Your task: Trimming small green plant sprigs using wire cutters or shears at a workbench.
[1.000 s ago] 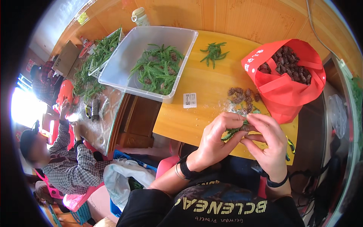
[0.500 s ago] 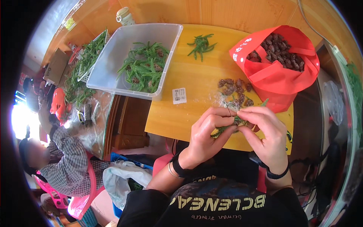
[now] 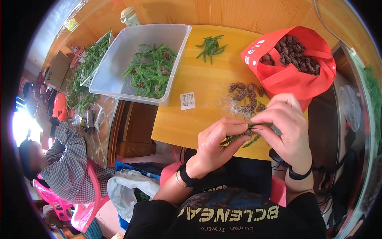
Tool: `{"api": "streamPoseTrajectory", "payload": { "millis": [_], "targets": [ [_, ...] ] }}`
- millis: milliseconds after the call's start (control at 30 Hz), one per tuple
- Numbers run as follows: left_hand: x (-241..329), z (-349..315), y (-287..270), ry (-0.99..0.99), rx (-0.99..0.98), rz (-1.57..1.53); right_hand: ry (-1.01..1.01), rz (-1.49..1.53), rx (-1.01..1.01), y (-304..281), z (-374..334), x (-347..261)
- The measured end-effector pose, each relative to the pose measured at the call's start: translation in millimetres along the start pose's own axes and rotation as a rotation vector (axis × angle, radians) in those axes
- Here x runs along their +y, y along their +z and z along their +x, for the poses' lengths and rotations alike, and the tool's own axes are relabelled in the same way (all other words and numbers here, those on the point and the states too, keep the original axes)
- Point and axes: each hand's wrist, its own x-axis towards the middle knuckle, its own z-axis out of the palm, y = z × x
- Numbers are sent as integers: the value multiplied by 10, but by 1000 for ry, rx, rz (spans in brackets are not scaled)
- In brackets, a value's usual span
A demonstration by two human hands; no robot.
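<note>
Between my two hands, over the table's near edge, is a green artificial pine sprig (image 3: 251,140). My left hand (image 3: 217,141) pinches it between thumb and fingers, and a thin dark wire sticks up beside the fingertips. On the other side my right hand (image 3: 287,129) is closed with thumb and forefinger at the sprig; its fingers hide part of what they grip. Just beyond the hands lies a loose group of brown pinecones (image 3: 240,95) with whitish crumbs around them.
A red bag (image 3: 292,85) full of pinecones stands at the right. To the left, a clear plastic bin (image 3: 109,85) holds sprigs with pinecones. A small sprig (image 3: 211,47) and a white label (image 3: 188,101) lie on the yellow table (image 3: 179,123). A co-worker (image 3: 71,163) sits far left.
My right hand has moved up and right, turning at the wrist, while my left hand stays nearly in place. More of the sprig shows between them. The co-worker's arms have shifted slightly.
</note>
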Motion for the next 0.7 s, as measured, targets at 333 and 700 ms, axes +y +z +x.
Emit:
{"api": "streamPoseTrajectory", "payload": {
  "millis": [333, 700],
  "targets": [
    [59, 90, -77, 63, -18, 44, -15, 503, -249, 11, 99, 171],
    [148, 134, -78, 87, 19, 139, 374, 996, -125, 106, 58, 107]
  ]
}}
